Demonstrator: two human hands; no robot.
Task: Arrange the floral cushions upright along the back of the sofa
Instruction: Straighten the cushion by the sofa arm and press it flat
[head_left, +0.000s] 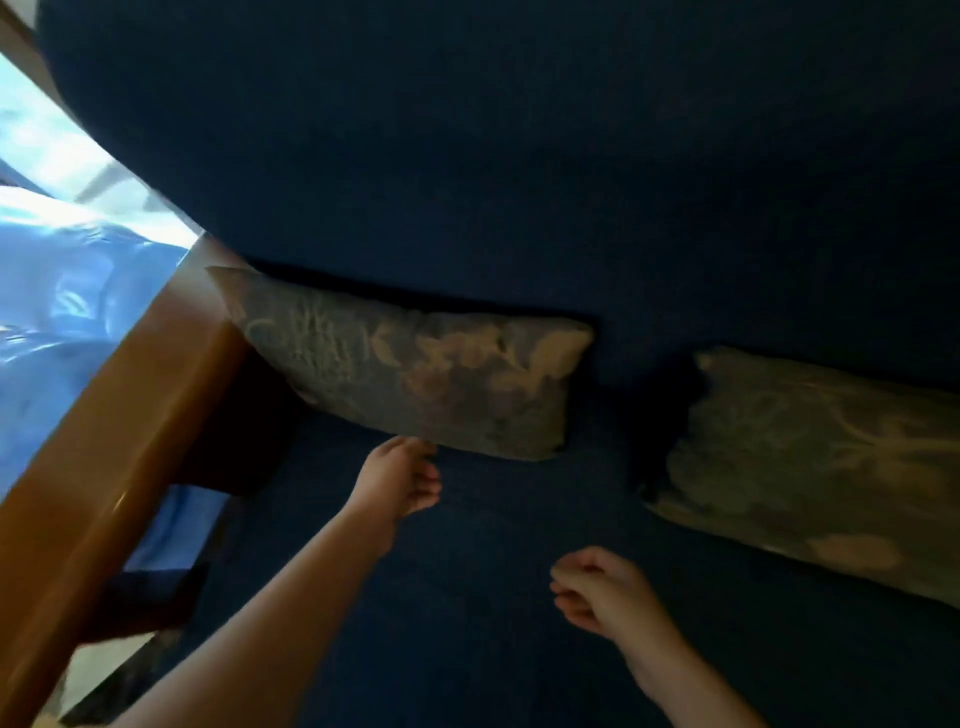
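Cushions: two floral units on dark blue sofa seat (467, 597), both at the backrest (519, 156) line. Left cushion (415, 374) sits just ahead of the left hand (402, 480), long axis running left-right along the backrest, leaning back against it; looks near upright, though the steep downward view makes tilt hard to confirm. Left-hand fingertips (415, 444) are at, or just touching, its lower front edge; contact can't be confirmed. Grip state, left: fingers loosely curled, narrow, holding nothing. Right cushion (831, 467) lies fwd and to the right of the right hand (597, 592), well apart from it; long axis slants down toward the frame's right edge, and it looks slumped more onto the seat than the left one, partly cut off by the frame. Grip state, right: fingers curled in a loose fist, empty, hovering over the seat. Nearest hand per unit: left hand to left cushion, right hand to right cushion. Judged next step: right cushion needs raising and squaring to the backrest. Gap of bare seat separates the two units. Surface: soft upholstery, low light. Room: wooden armrest (114, 441) at the sofa's left end, blue fabric (62, 312) beyond it, brightly lit.
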